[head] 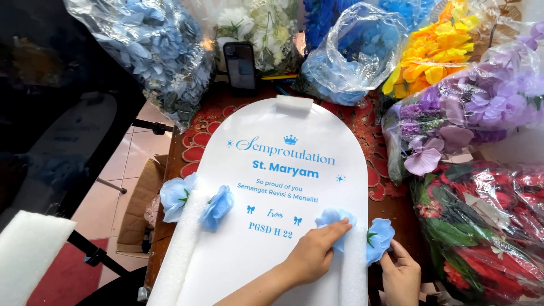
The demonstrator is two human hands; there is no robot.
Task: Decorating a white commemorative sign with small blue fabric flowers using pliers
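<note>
A white arched board (283, 102) with blue printing lies on the table. White foam strips run along its lower left edge (181, 249) and lower right edge (354, 266). My left hand (314, 255) reaches across the board and its fingers press down on a light blue fabric flower (334, 215) at the right foam strip. My right hand (402, 277) holds the lower edge of a second light blue flower (381, 235) just right of that strip. Two more blue flowers (175, 195) (218, 207) sit on the left strip.
Clear bags of fabric flowers ring the board: pale blue (153, 45), white (260, 25), deep blue (354, 54), orange-yellow (436, 48), purple (464, 107), red (487, 226). A black phone (241, 67) stands behind the board. A small foam block (293, 102) lies at its top, a large one (28, 255) at lower left.
</note>
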